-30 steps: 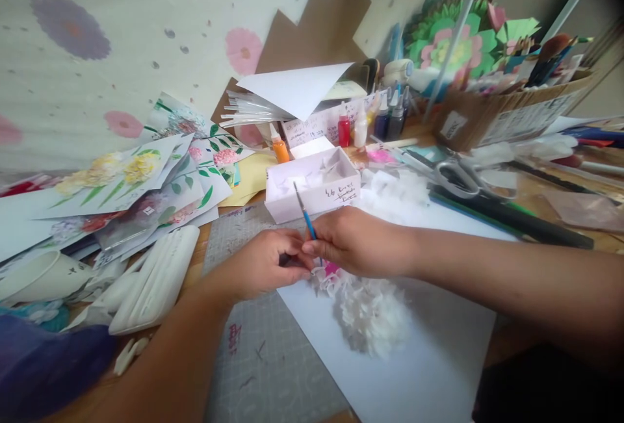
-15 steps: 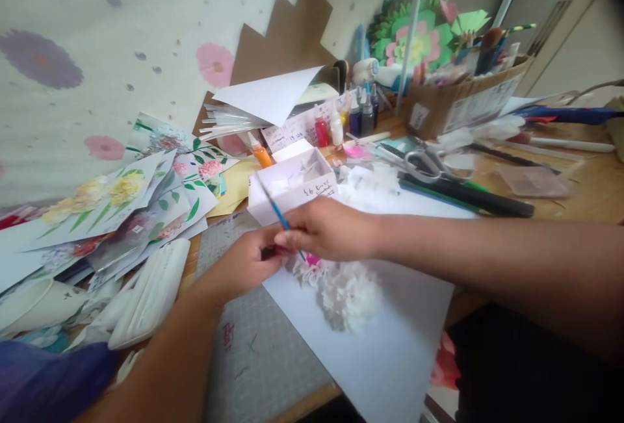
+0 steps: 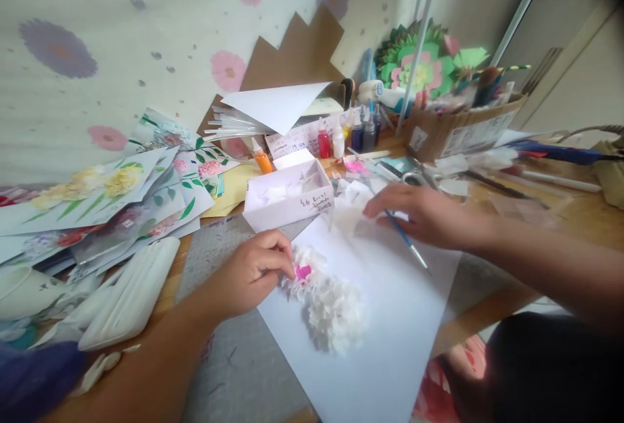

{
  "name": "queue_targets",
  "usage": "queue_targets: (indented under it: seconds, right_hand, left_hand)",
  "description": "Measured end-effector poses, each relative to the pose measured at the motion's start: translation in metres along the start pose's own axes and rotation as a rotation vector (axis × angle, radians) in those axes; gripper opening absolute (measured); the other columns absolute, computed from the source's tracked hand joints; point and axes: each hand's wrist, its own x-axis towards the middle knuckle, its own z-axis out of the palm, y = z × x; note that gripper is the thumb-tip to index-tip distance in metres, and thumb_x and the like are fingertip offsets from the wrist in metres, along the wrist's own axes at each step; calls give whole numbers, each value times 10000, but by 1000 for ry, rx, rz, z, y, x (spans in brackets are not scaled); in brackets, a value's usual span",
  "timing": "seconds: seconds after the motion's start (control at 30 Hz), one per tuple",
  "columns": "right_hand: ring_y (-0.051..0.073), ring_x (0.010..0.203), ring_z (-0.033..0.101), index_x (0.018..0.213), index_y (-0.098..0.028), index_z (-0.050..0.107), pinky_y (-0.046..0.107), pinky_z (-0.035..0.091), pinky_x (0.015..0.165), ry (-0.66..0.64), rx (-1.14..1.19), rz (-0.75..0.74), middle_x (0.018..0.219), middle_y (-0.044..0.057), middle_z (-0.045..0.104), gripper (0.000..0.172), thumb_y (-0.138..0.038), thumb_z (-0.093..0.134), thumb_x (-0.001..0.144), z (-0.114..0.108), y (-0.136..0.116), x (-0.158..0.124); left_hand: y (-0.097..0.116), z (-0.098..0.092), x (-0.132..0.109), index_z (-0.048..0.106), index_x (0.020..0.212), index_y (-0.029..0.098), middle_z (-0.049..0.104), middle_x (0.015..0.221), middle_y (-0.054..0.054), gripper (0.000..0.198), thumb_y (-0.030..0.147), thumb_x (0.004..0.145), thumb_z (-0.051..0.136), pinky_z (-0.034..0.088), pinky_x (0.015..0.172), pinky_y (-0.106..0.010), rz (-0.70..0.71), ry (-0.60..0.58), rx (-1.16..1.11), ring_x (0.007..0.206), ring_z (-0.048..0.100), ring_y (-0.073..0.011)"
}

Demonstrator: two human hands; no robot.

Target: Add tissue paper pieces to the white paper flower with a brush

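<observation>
My left hand (image 3: 254, 271) is closed in a pinch at a small bright pink petal (image 3: 303, 272), which lies on a smaller ruffled white flower (image 3: 312, 259). Beside that flower, nearer to me, sits a larger fluffy white flower (image 3: 338, 316). Both rest on a large white sheet (image 3: 385, 351). A thin blue paintbrush (image 3: 400, 231) sits between the fingers of my right hand (image 3: 422, 215), its tip pointing down toward me. That hand hovers, slightly blurred, by thin white paper pieces (image 3: 353, 201) at the sheet's far end.
A white box (image 3: 287, 205) with white scraps stands behind the flowers. Scissors (image 3: 419, 175) lie behind my right hand. Several dye bottles (image 3: 363, 132) and a cardboard box (image 3: 463, 127) of tools stand farther back. Flower cards (image 3: 117, 195) pile up left, by a grey cutting mat (image 3: 244, 364).
My right hand has moved right, away from my left hand and the flowers, carrying the paintbrush, which now points toward me. My left hand has stayed by the smaller flower.
</observation>
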Motion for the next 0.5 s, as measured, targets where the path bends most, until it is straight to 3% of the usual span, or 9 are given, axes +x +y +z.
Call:
queue_targets:
  seconds: [0.07,0.13,0.27,0.33,0.4,0.5]
  right_hand:
    - [196,926,507,959,-140,602,315,405,811,-82,-126,-67,952,84,577,176,-155,516,806,6,-3,0]
    - [208,917,491,951,-121,581,316,399,794,-91,-237,-43,935,91,565,187,-127,541,769,12,-6,3]
    - [144,687,485,772,-118,542,247,381,622,-21,-288,94,760,54,539,103,-47,484,725,18,-5,6]
    - [114,616,471,712,-123,513,226,370,579,96,-140,176,699,33,524,77,-52,486,719,16,-5,8]
    - [107,612,489,735,-132,495,217,392,571,209,161,268,710,26,537,54,-126,549,735,14,-10,12]
    - [104,648,525,785,-144,464,204,431,567,236,653,362,785,28,554,207,-231,643,728,13,-27,22]
  left_hand:
    - [-1,0,-1,666,760,189,514,881,-27,376,-29,690,368,413,735,-222,-8,-3,1,810,518,-118]
    - [-1,-1,-1,659,750,186,521,879,-25,354,-19,701,375,414,730,-221,-30,6,-4,803,522,-117]
    - [-2,-2,1,632,730,181,536,860,-22,262,39,744,413,415,712,-221,-85,74,-17,783,529,-119]
    - [-2,-2,1,622,768,187,549,875,-23,196,94,764,450,416,733,-231,-110,134,-25,804,531,-130]
    - [-3,0,0,603,863,198,563,921,-27,144,165,780,491,417,778,-251,-142,211,-54,861,529,-150]
    - [0,4,-1,538,1020,212,574,1003,-37,251,269,776,556,418,840,-288,-210,324,-195,949,521,-176]
